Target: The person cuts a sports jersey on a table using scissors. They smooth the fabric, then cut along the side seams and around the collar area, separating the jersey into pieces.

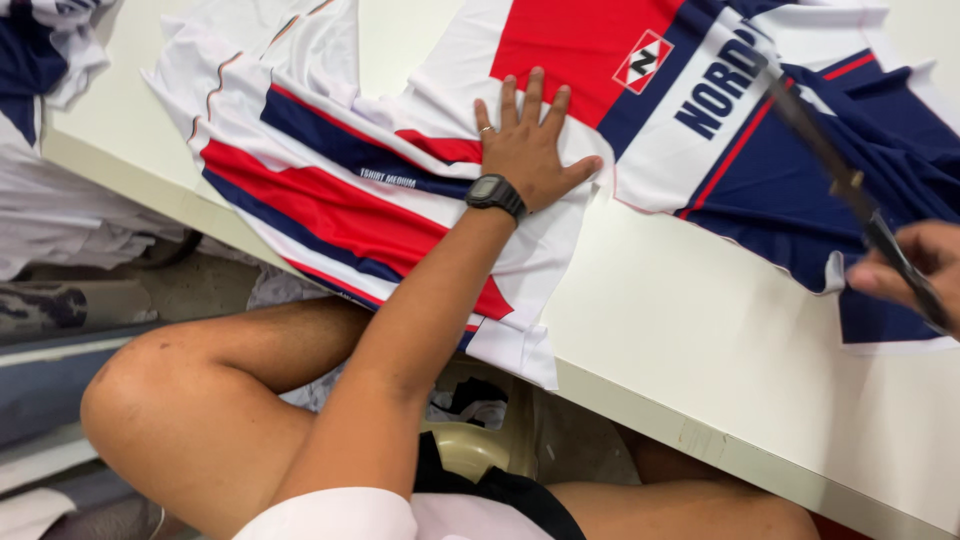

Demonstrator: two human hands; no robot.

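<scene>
Printed fabric (400, 190) — white, red and navy panels — lies spread across the white table (700, 340), one edge drooping over the near side. Left hand (528, 150) rests flat on it, fingers splayed, gripping nothing, just pinning. Right hand (915, 270) is clenched round the handles of long scissors (830, 165), blades over the navy part. Cloth looks light, limp, probably slippery — best held by pressing flat near the cut line.
</scene>
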